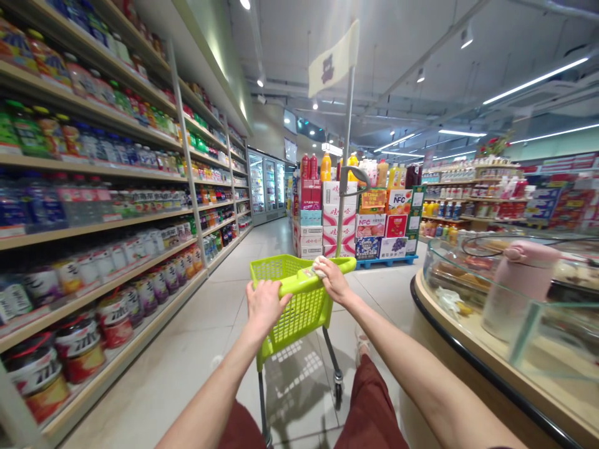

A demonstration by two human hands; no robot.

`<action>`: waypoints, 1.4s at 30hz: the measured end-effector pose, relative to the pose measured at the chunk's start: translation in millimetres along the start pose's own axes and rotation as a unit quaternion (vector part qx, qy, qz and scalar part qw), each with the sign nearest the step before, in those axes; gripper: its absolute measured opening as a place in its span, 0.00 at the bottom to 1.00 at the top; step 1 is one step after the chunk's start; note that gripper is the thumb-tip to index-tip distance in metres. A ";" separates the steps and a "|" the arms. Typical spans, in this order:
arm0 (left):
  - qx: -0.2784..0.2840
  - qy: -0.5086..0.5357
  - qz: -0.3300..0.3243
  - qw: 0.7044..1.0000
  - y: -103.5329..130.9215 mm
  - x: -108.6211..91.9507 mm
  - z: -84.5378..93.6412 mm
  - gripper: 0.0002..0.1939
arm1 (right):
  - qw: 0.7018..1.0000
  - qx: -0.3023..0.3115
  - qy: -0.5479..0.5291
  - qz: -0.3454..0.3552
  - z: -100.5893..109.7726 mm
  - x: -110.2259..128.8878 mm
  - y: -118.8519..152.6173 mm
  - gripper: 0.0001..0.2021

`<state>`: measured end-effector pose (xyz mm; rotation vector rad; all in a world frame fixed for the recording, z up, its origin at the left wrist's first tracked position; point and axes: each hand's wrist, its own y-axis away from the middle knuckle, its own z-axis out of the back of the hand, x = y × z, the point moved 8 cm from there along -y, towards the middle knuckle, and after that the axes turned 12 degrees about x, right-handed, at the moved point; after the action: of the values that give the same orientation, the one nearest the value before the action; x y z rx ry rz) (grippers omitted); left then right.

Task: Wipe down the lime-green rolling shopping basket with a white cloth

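Observation:
A small lime-green shopping cart [299, 318] stands in front of me, with a mesh basket and grey legs on casters. My left hand [266, 302] is wrapped over the left part of its handle [299, 284]. Farther right along the same bar, my right hand [331, 279] is closed on the handle. A small whitish thing [319, 268] shows at its fingers; I cannot make out what it is. From the cart's right side rises a grey pole [349, 118] with a pale flag [333, 62] and a grey loop-shaped piece [354, 181].
Shelves of bottles and tubs [103, 215] line the left. Ahead, stacked drink cartons [339, 218] stand on a blue pallet [387, 262], with fridges [267, 181] beyond. Close on my right curves a glass-topped counter [468, 312] with a pink flask-shaped container [517, 290]. Tiled floor [187, 362] runs between.

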<state>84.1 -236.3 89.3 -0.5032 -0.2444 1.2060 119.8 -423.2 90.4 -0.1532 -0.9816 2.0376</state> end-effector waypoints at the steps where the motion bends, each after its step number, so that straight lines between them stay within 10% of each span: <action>1: -0.005 -0.003 -0.002 1.000 0.5 -6.5 -0.4 0.15 | 1.000 -0.005 -0.006 -0.009 2.0 -7.3 -0.7 0.24; 7: 0.003 0.089 -0.065 0.994 0.7 -7.9 -22.1 0.24 | 0.997 -0.005 -0.056 -0.053 3.3 -19.2 -1.1 0.21; 11: 0.037 0.123 -0.003 0.992 -3.4 18.0 -42.0 0.25 | 0.997 0.038 -0.068 0.014 -13.0 32.6 -3.3 0.22; 16: 0.025 0.107 0.019 0.994 -1.1 -0.2 -38.3 0.21 | 0.992 0.079 -0.055 0.084 -26.9 85.4 -2.5 0.21; 27: 0.127 0.150 0.001 0.980 -10.9 -28.3 -71.8 0.30 | 0.998 0.022 -0.009 -0.060 23.2 5.5 10.7 0.18; 35: 0.171 0.113 -0.047 0.978 -13.3 -58.5 -92.5 0.32 | 0.992 0.064 0.105 -0.020 -6.6 42.7 10.0 0.15; 42: 0.201 0.088 0.007 0.976 -12.2 -18.0 -117.5 0.34 | 0.983 0.059 0.173 -0.017 0.7 31.2 20.0 0.18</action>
<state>139.6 -284.7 -4.9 -0.2556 0.1549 1.1778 87.0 -407.3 84.3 -0.4100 -0.6417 1.9469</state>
